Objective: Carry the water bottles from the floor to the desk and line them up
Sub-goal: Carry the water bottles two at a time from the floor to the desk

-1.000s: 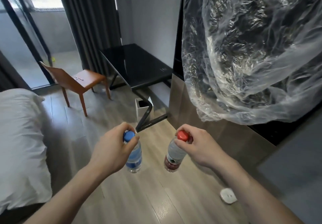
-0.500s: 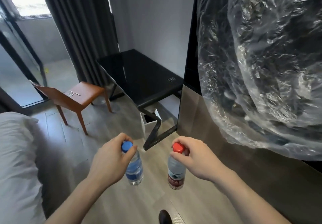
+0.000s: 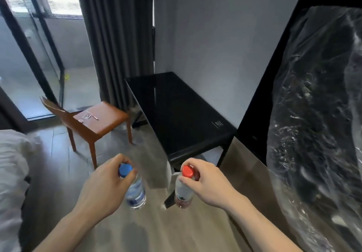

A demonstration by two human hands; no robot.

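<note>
At the far left lies the white bed (image 3: 11, 173), and behind it the brown chair (image 3: 98, 122) stands on the wooden floor (image 3: 58, 173) with some small things on its seat. Nearer to the camera, the left hand (image 3: 101, 189) holds the blue-capped bottle (image 3: 135, 191) from above; its fingers (image 3: 117, 160) are curled around the neck just under the cap, so the bottle hangs down over the floor. Beside it, a little apart, the right hand (image 3: 207, 183) holds the red-capped bottle (image 3: 184, 193) in the same way, with the fingers pinching the neck. This grip at the top probably lets each hand carry one bottle and set it down upright. Ahead and to the right, the black worktop (image 3: 182, 110) stands against the grey wall, and no bottle is on it yet. Both bottles are in the air, short of its near edge. At the far right, clear plastic film (image 3: 317, 134) covers a dark surface.
</note>
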